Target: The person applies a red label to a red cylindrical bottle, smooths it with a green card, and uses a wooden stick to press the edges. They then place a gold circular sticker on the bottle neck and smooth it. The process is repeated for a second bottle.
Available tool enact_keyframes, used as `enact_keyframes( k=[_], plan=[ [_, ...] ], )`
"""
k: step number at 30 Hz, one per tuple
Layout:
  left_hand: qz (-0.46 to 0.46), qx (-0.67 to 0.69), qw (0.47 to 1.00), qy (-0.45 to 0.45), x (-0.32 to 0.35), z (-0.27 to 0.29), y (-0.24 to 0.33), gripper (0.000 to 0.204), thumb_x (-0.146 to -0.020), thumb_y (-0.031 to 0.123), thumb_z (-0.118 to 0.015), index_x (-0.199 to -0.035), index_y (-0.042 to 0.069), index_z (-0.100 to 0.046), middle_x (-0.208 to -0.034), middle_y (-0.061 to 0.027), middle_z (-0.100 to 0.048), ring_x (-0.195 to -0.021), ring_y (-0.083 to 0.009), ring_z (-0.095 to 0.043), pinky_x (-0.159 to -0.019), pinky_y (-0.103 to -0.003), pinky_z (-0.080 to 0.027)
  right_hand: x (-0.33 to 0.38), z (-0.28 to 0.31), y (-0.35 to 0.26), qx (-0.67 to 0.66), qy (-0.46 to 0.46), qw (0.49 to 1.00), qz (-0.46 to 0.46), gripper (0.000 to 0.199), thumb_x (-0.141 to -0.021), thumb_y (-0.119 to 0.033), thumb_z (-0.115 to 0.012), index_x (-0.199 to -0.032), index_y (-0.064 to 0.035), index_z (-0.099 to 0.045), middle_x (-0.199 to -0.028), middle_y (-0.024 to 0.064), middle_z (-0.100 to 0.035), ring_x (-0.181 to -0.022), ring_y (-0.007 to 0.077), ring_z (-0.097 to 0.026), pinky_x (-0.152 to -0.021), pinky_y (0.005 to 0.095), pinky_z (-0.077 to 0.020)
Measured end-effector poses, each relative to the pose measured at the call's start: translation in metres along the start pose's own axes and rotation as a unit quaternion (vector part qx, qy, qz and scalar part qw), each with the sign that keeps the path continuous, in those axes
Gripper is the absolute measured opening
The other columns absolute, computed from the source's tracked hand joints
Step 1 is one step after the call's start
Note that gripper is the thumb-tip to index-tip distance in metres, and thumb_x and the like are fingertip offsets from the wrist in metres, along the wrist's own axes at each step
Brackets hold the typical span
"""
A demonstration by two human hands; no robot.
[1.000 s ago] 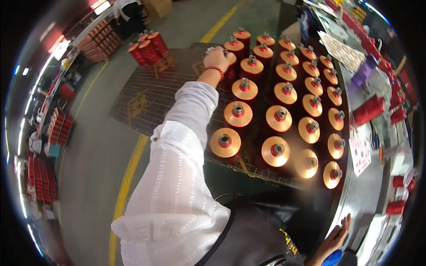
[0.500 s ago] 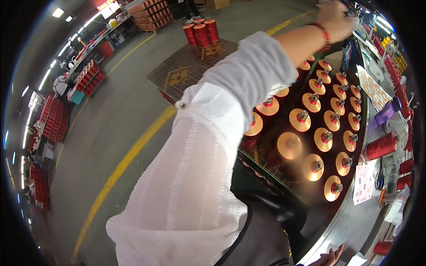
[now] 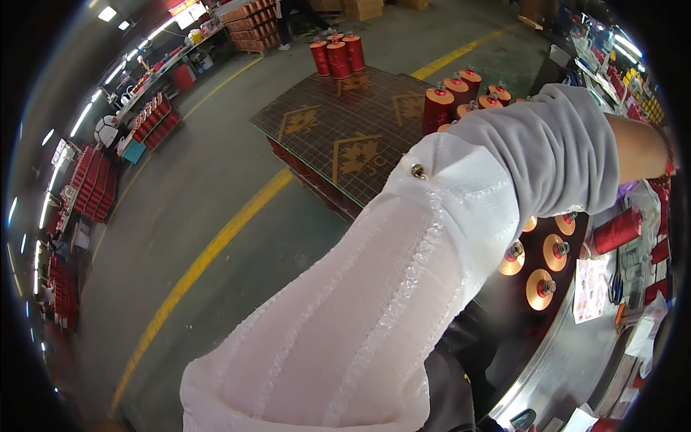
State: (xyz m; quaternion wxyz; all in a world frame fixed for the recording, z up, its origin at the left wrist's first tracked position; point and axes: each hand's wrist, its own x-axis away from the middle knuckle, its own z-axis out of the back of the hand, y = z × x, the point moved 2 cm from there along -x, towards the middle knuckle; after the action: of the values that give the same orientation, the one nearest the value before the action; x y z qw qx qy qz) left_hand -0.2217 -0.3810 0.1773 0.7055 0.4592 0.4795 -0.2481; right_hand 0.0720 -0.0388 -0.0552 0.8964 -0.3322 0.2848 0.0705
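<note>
My left arm, in a white sleeve cover with a grey cuff, stretches across to the far right. Its bare forearm (image 3: 637, 147) runs to the picture's dark rim, with a red band at the wrist, and the hand beyond is out of sight. Beneath the arm stand red bottle-like cylinders with gold tops and clear knobs (image 3: 541, 289); the sleeve hides many. Similar red cylinders (image 3: 439, 108) rise beyond the cuff. At the bottom edge a small shiny dark-green piece (image 3: 523, 419) shows beside a sliver of my right hand (image 3: 533, 429), whose fingers are cut off.
A dark patterned board (image 3: 302, 108) on a stack carries several red cylinders (image 3: 337, 59). Along the right, a metal worktop (image 3: 568, 360) holds a printed sheet (image 3: 590, 291), scissors (image 3: 615, 288) and a lying red cylinder (image 3: 617, 232). A person (image 3: 288, 21) stands far off.
My left arm has swung to the right and down, carrying its hand out of sight. The sleeve now covers more cylinders. The dark-green piece has appeared at the bottom, where right-hand fingers showed before.
</note>
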Motion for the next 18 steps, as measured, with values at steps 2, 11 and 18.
enact_keyframes(
  k=[2, 11, 18],
  plan=[
    [0.031, 0.020, 0.999, -0.016, 0.005, -0.001, -0.003, 0.030, -0.087, 0.027, -0.062, -0.101, 0.000, -0.066, -0.097, -0.0210, -0.068, -0.093, -0.0360, -0.066, -0.083, -0.044, -0.053, 0.002, 0.000, 0.010, 0.037, -0.016, 0.999, 0.016, 0.016, -0.100, -0.014, -0.060, -0.102, 0.0009, -0.065, -0.111, 0.0178, -0.063, -0.102, 0.0283, -0.061, -0.086, 0.0402, -0.0510],
    [0.121, 0.060, 0.990, -0.041, 0.008, 0.004, -0.020, 0.030, -0.090, 0.026, -0.061, -0.104, 0.000, -0.064, -0.098, -0.0184, -0.067, -0.091, -0.0321, -0.066, -0.080, -0.041, -0.054, 0.001, -0.003, 0.023, 0.031, -0.019, 0.999, 0.030, 0.023, -0.100, -0.020, -0.061, -0.108, 0.0006, -0.064, -0.102, 0.0125, -0.064, -0.089, 0.0194, -0.060, -0.075, 0.0314, -0.0503],
    [0.150, 0.095, 0.982, -0.065, -0.003, -0.016, -0.031, 0.029, -0.092, 0.026, -0.060, -0.107, 0.001, -0.063, -0.099, -0.0164, -0.066, -0.090, -0.0291, -0.067, -0.079, -0.039, -0.055, 0.011, 0.008, 0.041, -0.082, -0.033, 0.979, -0.185, 0.024, -0.102, -0.021, -0.058, -0.112, 0.0001, -0.063, -0.095, 0.0087, -0.062, -0.077, 0.0142, -0.055, -0.066, 0.0270, -0.0464]
  ],
)
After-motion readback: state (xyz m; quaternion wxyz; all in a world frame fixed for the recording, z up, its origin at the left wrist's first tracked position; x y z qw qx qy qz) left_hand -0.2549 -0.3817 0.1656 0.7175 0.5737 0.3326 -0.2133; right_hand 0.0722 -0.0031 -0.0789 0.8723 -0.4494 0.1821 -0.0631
